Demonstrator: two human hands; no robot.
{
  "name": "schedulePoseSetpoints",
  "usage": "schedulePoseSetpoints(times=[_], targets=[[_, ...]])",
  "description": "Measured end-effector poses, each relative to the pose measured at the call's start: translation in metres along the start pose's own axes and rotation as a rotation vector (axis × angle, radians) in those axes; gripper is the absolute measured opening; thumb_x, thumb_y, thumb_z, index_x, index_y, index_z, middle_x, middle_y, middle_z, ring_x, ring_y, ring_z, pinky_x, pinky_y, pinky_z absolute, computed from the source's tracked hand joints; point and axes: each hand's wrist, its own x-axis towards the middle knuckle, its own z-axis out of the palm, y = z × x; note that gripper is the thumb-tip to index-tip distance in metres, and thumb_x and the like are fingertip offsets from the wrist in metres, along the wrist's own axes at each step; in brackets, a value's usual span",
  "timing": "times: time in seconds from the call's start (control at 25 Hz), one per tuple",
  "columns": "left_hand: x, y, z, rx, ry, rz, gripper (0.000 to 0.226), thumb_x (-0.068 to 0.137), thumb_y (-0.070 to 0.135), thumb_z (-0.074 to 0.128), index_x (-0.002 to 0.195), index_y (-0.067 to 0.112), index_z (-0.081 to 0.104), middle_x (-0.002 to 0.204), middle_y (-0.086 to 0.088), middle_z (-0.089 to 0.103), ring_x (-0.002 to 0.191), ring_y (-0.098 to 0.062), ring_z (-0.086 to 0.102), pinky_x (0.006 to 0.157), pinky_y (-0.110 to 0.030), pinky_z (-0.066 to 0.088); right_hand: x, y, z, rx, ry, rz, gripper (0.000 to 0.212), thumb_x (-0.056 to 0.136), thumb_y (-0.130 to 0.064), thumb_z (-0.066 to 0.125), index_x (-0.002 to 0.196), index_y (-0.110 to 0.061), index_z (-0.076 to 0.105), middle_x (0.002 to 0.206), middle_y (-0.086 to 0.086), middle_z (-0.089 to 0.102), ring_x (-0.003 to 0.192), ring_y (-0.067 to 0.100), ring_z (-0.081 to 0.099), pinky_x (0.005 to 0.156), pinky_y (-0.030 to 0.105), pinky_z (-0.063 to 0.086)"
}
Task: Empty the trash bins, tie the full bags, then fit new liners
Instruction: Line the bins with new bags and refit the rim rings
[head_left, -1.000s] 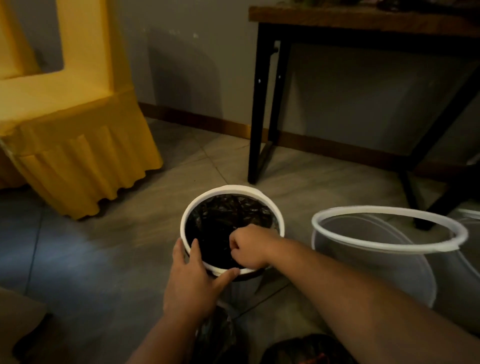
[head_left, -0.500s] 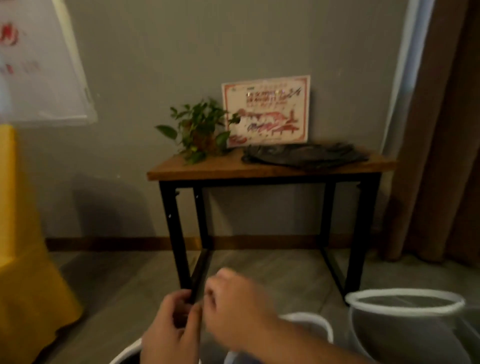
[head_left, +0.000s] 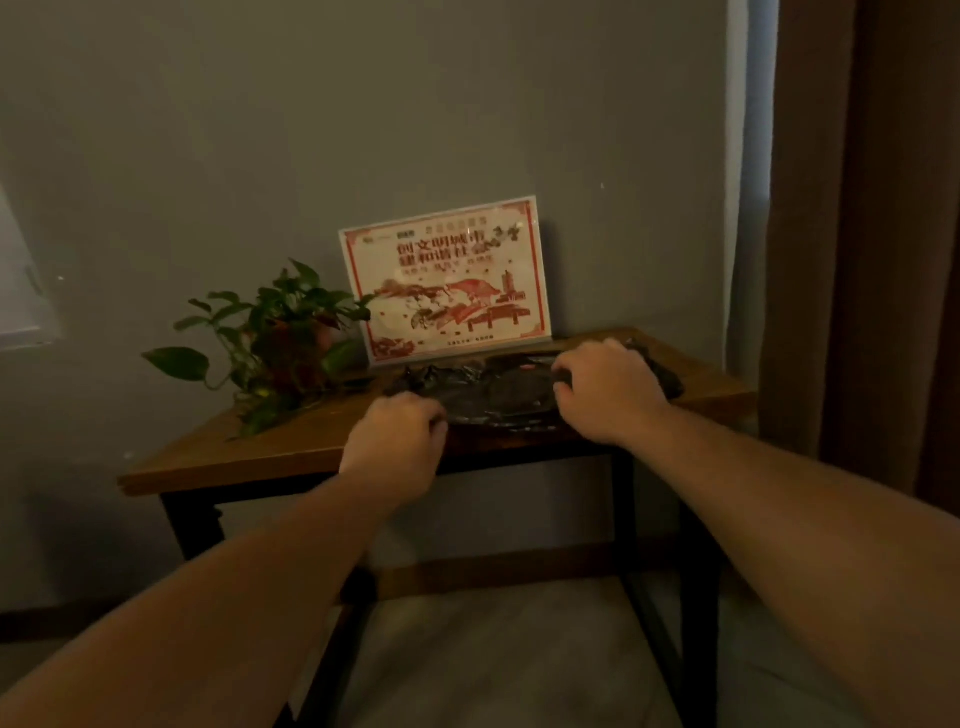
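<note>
1. On the wooden table (head_left: 291, 447) lies a flat, crumpled pile of black bin liners (head_left: 493, 389), on the right half of the top and close to its front edge.
2. The pile's long axis runs left to right along the table top, parallel to the front edge; one end points toward the potted plant (head_left: 275, 338) at the table's left rear, the other toward the table's right end.
3. Our right hand (head_left: 608, 395) sits on the right end of the pile, palm down, fingers curled into the plastic and gripping it.
4. Our left hand (head_left: 395, 441) is at the pile's left near corner, over the table's front edge, with its fingers curled tight. We cannot tell whether they pinch the plastic.
5. A red-and-white printed sign (head_left: 447, 280) stands upright at the back of the table, just behind the pile.
6. A brown curtain (head_left: 857, 234) hangs to the right of the table.
</note>
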Motion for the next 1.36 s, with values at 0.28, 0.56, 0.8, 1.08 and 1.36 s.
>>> schedulePoseSetpoints(times=[0.28,0.56,0.8,1.08,1.36], targets=[[0.045,0.010,0.050,-0.117,-0.020,0.028,0.013,0.102,0.038,0.065,0.107,0.032,0.076,0.112,0.006,0.066,0.111,-0.017,0.059,0.093,-0.036,0.050,0.027,0.019,0.024,0.017,-0.254,-0.032,0.013,0.096,-0.030,0.061,0.101,-0.036,0.071,0.112,-0.003,0.069,0.103,0.021,0.062,0.091,0.044,0.046],[0.031,0.005,0.051,-0.192,0.233,-0.080,0.013,0.097,0.035,0.074,0.107,0.026,0.074,0.118,0.001,0.053,0.110,-0.013,0.047,0.091,-0.029,0.041,0.040,0.012,0.023,0.354,-0.038,0.051,0.015,0.093,-0.026,0.077,0.084,-0.030,0.066,0.098,-0.007,0.063,0.093,0.015,0.063,0.075,0.032,0.054],[0.021,0.012,0.031,-0.351,0.381,-0.186,0.022,0.096,0.039,0.071,0.106,0.029,0.055,0.107,0.006,0.052,0.098,-0.014,0.053,0.074,-0.025,0.039,0.049,-0.005,-0.011,0.503,0.351,0.066,0.007,0.104,-0.026,0.061,0.103,-0.022,0.066,0.112,-0.003,0.067,0.099,0.015,0.064,0.070,0.023,0.050],[-0.022,0.043,0.025,-1.171,0.071,-0.501,0.081,0.088,0.088,0.043,0.096,0.017,0.081,0.089,-0.004,0.081,0.094,-0.024,0.076,0.083,-0.042,0.060,0.024,-0.032,-0.037,0.565,0.438,-0.039,0.014,0.103,-0.027,0.059,0.101,-0.022,0.071,0.102,-0.015,0.067,0.093,0.004,0.065,0.065,0.009,0.042],[-0.068,0.047,0.008,-1.713,-0.050,-0.696,0.031,0.101,0.029,0.066,0.126,0.013,0.073,0.111,-0.015,0.080,0.092,-0.029,0.080,0.075,-0.040,0.066,-0.091,-0.093,0.000,0.416,0.127,-0.339,0.021,0.101,-0.038,0.057,0.105,-0.028,0.075,0.100,-0.009,0.075,0.098,0.015,0.068,0.097,0.048,0.048]])
